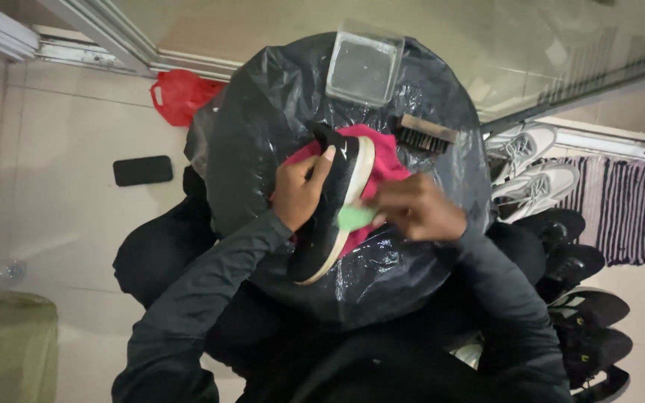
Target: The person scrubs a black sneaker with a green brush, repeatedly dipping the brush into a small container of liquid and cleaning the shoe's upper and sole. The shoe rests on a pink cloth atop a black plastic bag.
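At frame centre, a black shoe [335,203] is gripped by the left hand [298,192] while a green sponge [355,217] (pinched by the right hand [418,209]) is rubbed along its sole; steady pressure seems needed.

A red bag [181,95] and black phone [142,170] lie on tiles (left side).

view: single head camera, worn by the person
facing: steeply down over round black plastic-covered table [278,104]
distance: close, arm's reach
frame edges: pale tiled floor [61,216] at 9 o'clock, shoes at 3 o'clock
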